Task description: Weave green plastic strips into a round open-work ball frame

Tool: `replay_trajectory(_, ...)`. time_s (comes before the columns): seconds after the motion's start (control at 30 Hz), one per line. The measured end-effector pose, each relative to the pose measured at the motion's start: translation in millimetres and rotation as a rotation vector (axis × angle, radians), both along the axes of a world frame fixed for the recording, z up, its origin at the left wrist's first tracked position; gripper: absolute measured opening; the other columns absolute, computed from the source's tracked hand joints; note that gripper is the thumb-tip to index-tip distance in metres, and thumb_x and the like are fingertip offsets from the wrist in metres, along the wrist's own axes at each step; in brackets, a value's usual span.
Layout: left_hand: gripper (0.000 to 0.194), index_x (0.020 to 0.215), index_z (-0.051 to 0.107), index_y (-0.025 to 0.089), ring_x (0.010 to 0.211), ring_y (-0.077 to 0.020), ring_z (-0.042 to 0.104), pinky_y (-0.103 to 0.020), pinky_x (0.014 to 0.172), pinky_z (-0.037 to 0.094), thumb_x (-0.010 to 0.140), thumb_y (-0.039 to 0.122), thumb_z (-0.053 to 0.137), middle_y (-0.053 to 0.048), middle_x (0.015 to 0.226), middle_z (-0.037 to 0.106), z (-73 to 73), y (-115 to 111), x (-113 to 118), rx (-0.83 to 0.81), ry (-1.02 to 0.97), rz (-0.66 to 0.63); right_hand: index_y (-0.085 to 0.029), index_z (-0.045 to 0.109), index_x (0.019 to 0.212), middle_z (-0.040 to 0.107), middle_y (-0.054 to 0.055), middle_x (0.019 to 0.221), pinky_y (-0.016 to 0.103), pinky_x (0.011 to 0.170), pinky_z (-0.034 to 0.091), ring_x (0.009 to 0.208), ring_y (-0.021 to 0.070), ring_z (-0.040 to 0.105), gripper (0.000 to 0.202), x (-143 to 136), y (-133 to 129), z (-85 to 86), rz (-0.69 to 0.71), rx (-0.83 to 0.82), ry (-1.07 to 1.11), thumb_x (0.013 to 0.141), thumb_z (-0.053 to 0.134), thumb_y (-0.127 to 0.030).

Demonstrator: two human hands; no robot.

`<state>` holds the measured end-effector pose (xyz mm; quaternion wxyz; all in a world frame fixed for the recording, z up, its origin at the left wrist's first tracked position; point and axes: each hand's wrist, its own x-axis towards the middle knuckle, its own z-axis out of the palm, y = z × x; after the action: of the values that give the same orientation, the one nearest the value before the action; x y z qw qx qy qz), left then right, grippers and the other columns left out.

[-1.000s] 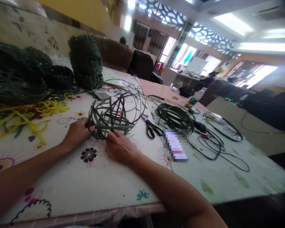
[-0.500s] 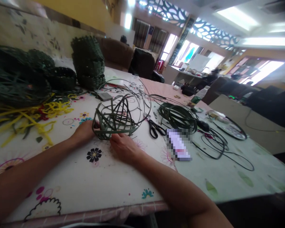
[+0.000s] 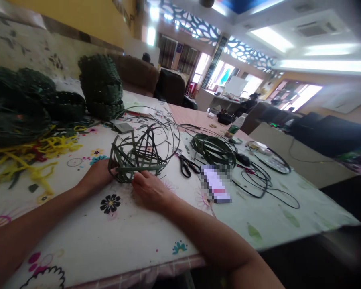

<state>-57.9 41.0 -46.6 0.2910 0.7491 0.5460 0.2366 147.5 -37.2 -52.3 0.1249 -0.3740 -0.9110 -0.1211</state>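
Note:
A small open-weave basket [image 3: 144, 149] of flat dark green strips sits on the flowered tablecloth, with long strip ends looping out behind it. My left hand [image 3: 96, 175] is closed on its left side, the fingertips partly hidden behind the strips. At the near edge, my right hand [image 3: 150, 190] has its fingers pressed together on a flat green strip [image 3: 152, 167] of the basket. Right of the basket lie black-handled scissors [image 3: 187, 165]. Beyond them is a coil of green strip [image 3: 212, 147].
Dark green woven baskets [image 3: 100, 86] stand at the back left, by a heap of yellow strips [image 3: 45, 160]. A blurred-out phone-like object [image 3: 215, 185], thin cords [image 3: 269, 188] and a plastic bottle [image 3: 236, 125] are on the right. A grey block [image 3: 123, 127] lies behind the basket.
The view has swung a little to the right, so everything sits farther left. Both hands stay on the basket, and the strip at its near edge now slopes up to the right.

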Motion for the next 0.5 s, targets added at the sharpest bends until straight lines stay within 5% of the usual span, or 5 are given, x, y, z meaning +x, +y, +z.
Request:
replay_trajectory(0.4, 0.032, 0.075, 0.066, 0.017, 0.082, -0.0265, 0.064, -0.033, 0.072, 0.045, 0.071, 0.045, 0.052, -0.007, 0.08, 0.071, 6.5, -6.5, 3.2, 0.016, 0.013, 0.053, -0.017, 0.058, 0.081, 0.056, 0.009, 0.092, 0.033, 0.067, 0.044, 0.084, 0.0202, 0.042, 0.027, 6.5, 3.3, -1.6, 0.051, 0.044, 0.047, 0.099, 0.039, -0.013)
replay_trajectory(0.5, 0.031, 0.074, 0.065, 0.018, 0.068, -0.0233, 0.062, -0.031, 0.063, 0.046, 0.07, 0.047, 0.056, -0.005, 0.07, 0.068, 1.9, -4.4, -5.0, -0.078, -0.06, -0.01, -0.017, 0.056, 0.082, 0.055, 0.008, 0.091, 0.033, 0.069, 0.045, 0.085, 0.02, 0.044, 0.027, 10.0, 3.9, 3.9, 0.033, 0.003, 0.076, 0.101, 0.037, -0.015)
